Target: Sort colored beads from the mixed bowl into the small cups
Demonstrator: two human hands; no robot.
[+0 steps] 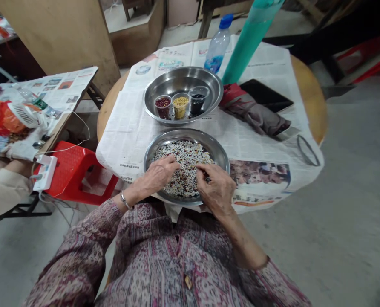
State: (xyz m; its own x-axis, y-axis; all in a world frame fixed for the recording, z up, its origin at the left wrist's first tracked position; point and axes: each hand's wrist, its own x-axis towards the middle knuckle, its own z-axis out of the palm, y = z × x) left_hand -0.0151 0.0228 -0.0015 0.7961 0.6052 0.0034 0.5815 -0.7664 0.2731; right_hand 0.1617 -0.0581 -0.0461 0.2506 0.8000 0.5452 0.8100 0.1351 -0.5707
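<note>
A steel basin [217, 147] near the table edge holds a mix of white grains [183, 151] with yellow, dark red and black ones among them. My left hand [162, 171] is over its left side, thumb and fingers pinched together at the grains. My right hand [218, 187] bends over the right side, its thumb and forefinger closed near the grains. Anything between the fingertips is too small to make out. Behind stands a second steel basin [177, 77] with three clear cups inside: dark red beans [163, 103], yellow grains [180, 102] and black beans [197, 101].
Newspaper [122, 128] covers the round table. Toward the back stand a blue-capped bottle [218, 44] and a tall green bottle [250, 40]. A folded umbrella [257, 113] lies at right by a black flat object [268, 94]. Left are a red stool [75, 170] and another person's legs [9, 183].
</note>
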